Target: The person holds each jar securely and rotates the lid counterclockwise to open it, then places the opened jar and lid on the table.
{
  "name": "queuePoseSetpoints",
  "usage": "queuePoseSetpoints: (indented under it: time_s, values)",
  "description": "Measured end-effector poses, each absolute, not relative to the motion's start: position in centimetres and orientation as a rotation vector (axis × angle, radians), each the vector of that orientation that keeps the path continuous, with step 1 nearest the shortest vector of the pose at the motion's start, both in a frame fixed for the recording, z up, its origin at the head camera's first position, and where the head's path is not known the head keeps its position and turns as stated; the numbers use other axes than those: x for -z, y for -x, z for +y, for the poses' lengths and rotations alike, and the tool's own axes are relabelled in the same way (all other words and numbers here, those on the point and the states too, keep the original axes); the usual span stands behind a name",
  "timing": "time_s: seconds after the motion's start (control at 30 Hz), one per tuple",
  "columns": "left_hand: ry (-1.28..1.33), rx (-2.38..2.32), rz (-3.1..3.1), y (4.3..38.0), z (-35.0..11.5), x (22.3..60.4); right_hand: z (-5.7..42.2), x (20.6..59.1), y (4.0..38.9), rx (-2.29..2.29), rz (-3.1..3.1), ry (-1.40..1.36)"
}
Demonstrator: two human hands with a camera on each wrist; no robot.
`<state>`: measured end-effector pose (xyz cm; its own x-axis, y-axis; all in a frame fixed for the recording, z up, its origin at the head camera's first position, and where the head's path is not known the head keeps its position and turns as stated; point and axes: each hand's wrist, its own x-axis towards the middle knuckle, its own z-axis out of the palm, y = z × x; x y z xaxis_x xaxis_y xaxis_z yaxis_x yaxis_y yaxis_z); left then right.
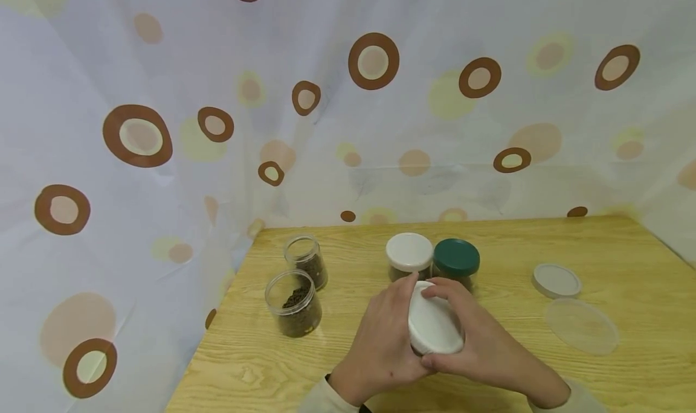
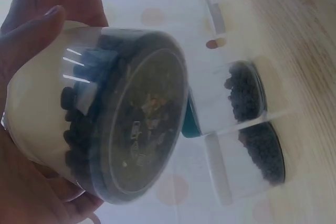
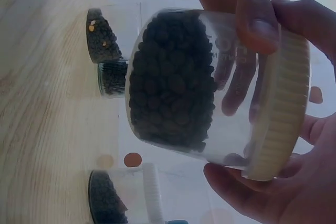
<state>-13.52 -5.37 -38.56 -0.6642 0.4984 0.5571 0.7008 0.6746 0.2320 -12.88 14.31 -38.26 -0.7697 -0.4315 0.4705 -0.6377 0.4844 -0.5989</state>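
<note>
head view: wood-grain table (image 1: 353, 262), spotted sheet (image 1: 337, 129) behind; left grip (image 1: 385, 334), right grip (image 1: 481, 343) clamped round tilted white-lidded jar (image 1: 435, 322).

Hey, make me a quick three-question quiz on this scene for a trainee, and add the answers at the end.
1. How many open jars stand at the left in the head view?
2. True or false: in the head view, the green-lidded jar stands left of its white-lidded neighbour.
3. What do the left hand and right hand hold together?
A) a spoon
B) a jar with a white lid
C) a green lid

Key:
1. Two.
2. False; it stands to the right.
3. B.
</note>
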Motion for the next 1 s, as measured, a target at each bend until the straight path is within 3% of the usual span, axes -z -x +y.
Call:
queuePoseSetpoints:
  time_s: [0.63,0.83,1.0]
  values:
    - [0.894,1.194,-2.609,14.0,-6.8,40.2,15.1,37.1,12.5,-1.296,-2.486,-0.763]
    - [0.823,1.219,-2.600,13.7,-6.8,40.2,15.2,36.9,12.6,-1.283,-2.528,-0.865]
    - [0.811,1.022,-2.530,13.4,-6.6,40.5,15.0,36.6,12.5,-1.235,-2.612,-0.797]
